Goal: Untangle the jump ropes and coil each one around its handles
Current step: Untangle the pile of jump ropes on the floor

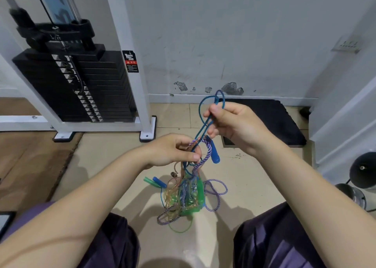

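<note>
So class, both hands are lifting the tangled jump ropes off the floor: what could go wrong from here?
1. The right hand pulls a blue rope loop upward; where the left hand pinches it against the purple braided rope, the knot may tighten.
2. The dangling blue handle could swing and snag.
3. The tangle may drag along the floor.

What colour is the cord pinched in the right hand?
Blue cord, in the right hand; head view.

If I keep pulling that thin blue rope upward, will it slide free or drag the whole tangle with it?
Probably drags. The blue rope looks limp, bending into loops above the right hand, and runs down into the tangle. The left hand pinches the strands below, which may help. Its smooth surface might slip.
</note>
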Action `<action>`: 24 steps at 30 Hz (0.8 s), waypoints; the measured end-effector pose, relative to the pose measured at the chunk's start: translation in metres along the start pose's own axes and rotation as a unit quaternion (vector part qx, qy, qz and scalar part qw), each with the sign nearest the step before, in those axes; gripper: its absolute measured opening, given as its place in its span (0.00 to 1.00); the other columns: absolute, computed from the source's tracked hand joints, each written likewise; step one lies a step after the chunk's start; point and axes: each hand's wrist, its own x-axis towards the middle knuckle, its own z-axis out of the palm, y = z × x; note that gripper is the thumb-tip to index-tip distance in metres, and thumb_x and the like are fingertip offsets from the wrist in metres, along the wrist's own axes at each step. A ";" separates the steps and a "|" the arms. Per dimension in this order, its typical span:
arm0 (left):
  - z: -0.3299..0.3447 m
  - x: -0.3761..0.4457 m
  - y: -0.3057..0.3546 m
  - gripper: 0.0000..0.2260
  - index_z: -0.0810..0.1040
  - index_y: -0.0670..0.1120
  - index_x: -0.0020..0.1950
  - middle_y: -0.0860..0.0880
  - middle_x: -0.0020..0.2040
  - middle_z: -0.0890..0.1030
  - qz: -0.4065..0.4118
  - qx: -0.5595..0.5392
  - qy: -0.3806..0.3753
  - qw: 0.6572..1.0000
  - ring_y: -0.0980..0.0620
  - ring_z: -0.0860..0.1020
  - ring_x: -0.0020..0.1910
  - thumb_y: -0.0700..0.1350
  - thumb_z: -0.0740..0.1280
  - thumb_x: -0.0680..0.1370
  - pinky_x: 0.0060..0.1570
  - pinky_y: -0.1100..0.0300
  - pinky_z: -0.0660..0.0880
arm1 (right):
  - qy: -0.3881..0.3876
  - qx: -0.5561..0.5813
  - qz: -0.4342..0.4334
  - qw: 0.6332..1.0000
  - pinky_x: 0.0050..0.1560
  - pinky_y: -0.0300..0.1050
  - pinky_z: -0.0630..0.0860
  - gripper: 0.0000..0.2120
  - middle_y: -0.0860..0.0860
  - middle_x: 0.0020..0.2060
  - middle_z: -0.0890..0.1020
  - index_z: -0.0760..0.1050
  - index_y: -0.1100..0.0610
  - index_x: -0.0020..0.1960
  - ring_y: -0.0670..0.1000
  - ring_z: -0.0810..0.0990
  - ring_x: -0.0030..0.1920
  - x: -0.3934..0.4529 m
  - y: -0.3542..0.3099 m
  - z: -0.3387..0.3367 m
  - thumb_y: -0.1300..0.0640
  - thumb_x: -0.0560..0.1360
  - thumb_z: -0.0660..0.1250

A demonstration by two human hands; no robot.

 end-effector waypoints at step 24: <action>-0.009 -0.006 0.010 0.13 0.81 0.45 0.49 0.53 0.35 0.77 0.012 -0.059 0.051 0.997 0.56 0.73 0.35 0.50 0.76 0.68 0.36 0.66 0.69 | -0.101 -0.355 0.017 0.929 0.41 0.44 0.74 0.11 0.50 0.33 0.77 0.79 0.56 0.48 0.46 0.77 0.34 -0.002 0.012 -0.004 0.56 0.70 0.77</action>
